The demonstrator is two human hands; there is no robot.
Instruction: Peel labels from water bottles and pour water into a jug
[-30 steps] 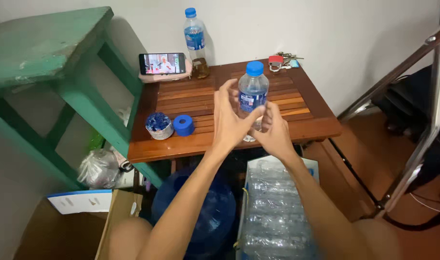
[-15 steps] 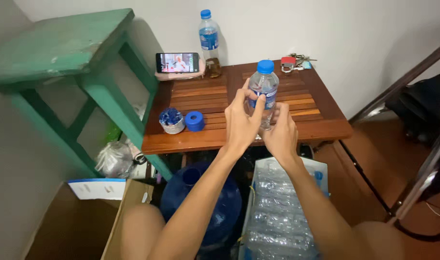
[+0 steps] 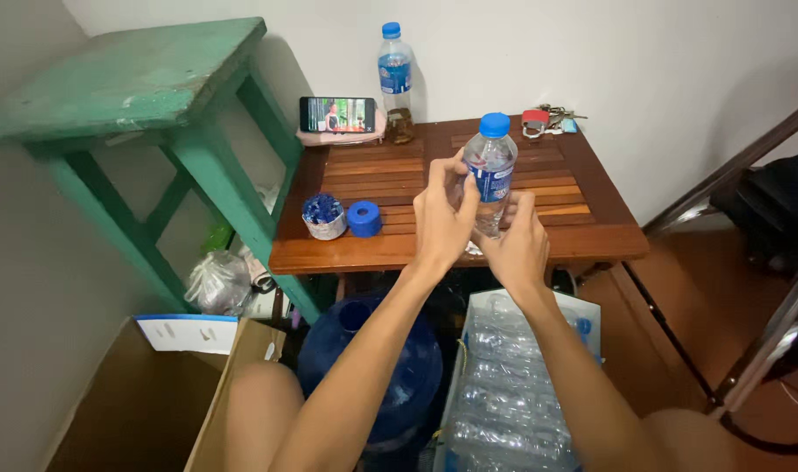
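Fingers of my left hand (image 3: 441, 212) are curled around the upper body of a clear plastic water bottle (image 3: 489, 171), with the thumb near its shoulder, while the right hand (image 3: 517, 238) wraps the lower part from the other side. Both hands close on the bottle together. It stands upright and is held just over the near edge of the small wooden slatted table (image 3: 390, 249); I cannot tell if its bottom touches the wood or hangs slightly above. The blue cap (image 3: 495, 124) is on.

I judge that the step in hand is the handling of the label: the fingertips lie on the blue label band. The next move, as I see it, calls for a firm lower hand to stop the bottle from turning, and a careful pull of the upper fingers, because the thin wall can crumple.

Both forearms reach forward from below and come together at the bottle, wrists nearly straight, left hand higher than right.

On the table, well apart to the left, sit a small cup of blue caps (image 3: 323, 216) and a blue roll (image 3: 364, 218) just beside it. At the far edge stand a second bottle (image 3: 395, 80) and a phone (image 3: 338, 114). Below the table lies a wrapped pack of bottles (image 3: 513, 393).
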